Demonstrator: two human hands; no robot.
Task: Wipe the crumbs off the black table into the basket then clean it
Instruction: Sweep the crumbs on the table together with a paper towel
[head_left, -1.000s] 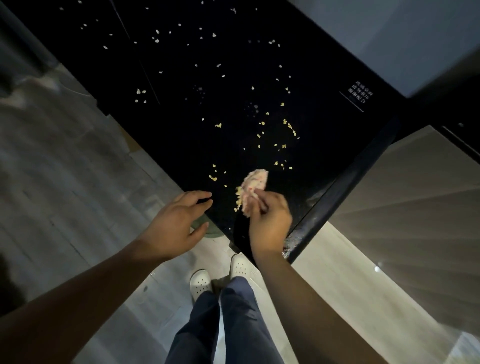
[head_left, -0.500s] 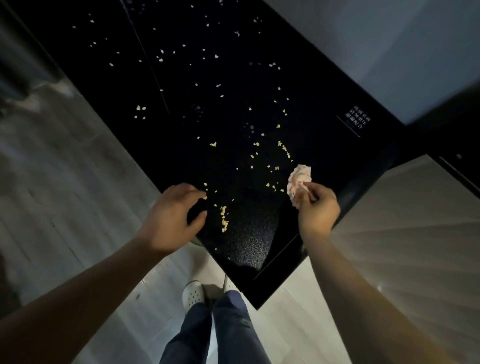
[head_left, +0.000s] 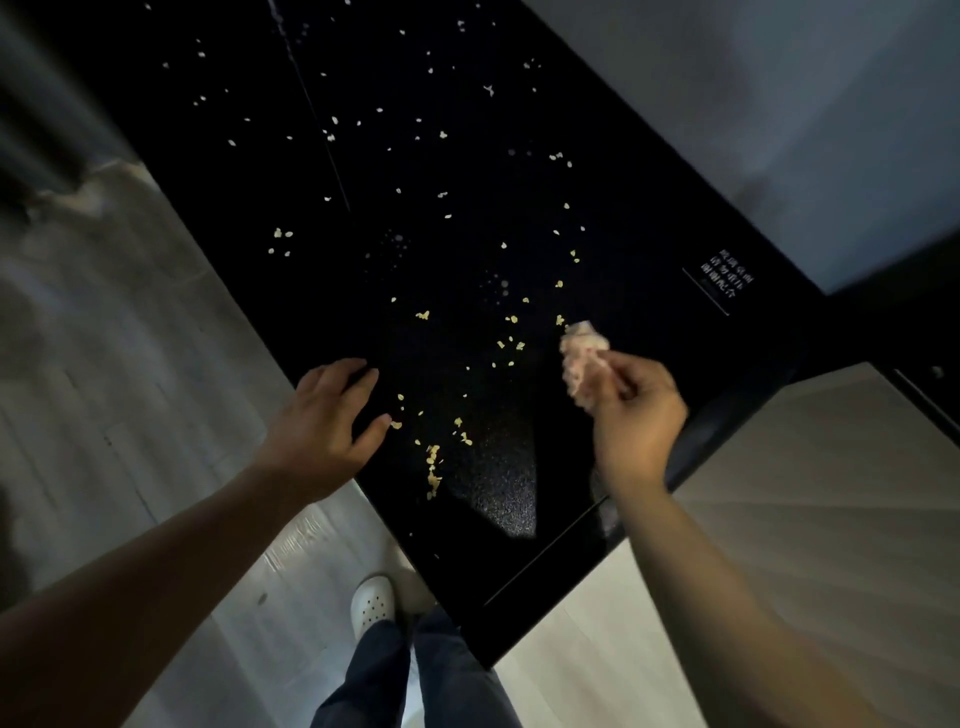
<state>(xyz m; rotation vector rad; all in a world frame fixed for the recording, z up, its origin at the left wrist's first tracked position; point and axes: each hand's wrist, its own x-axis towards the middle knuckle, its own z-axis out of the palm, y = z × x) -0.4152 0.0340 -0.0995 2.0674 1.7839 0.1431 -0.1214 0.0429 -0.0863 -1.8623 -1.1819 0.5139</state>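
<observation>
The black table (head_left: 613, 218) runs diagonally through the head view, strewn with crumbs. Pale crumbs (head_left: 332, 136) lie far up the top. Yellow crumbs (head_left: 511, 340) are scattered in the middle, and a short ridge of crumbs (head_left: 432, 470) lies near the front corner. My right hand (head_left: 636, 415) pinches a crumpled pink-white cloth (head_left: 584, 358) and holds it on the table at the right end of the yellow scatter. My left hand (head_left: 322, 421) rests at the table's left edge with fingers and thumb spread in a curve. Darkness hides whatever lies under it. No basket shows.
A white printed label (head_left: 724, 280) sits near the table's right edge. A light wooden surface (head_left: 831, 493) adjoins the table on the right, a pale wall (head_left: 779, 104) behind. Grey floor (head_left: 130, 389) lies to the left; my white shoe (head_left: 371, 603) stands by the front corner.
My right hand has carried the cloth from the front corner out to the right and farther up the table, leaving a ridge of yellow crumbs near my left hand. My left hand stays at the edge.
</observation>
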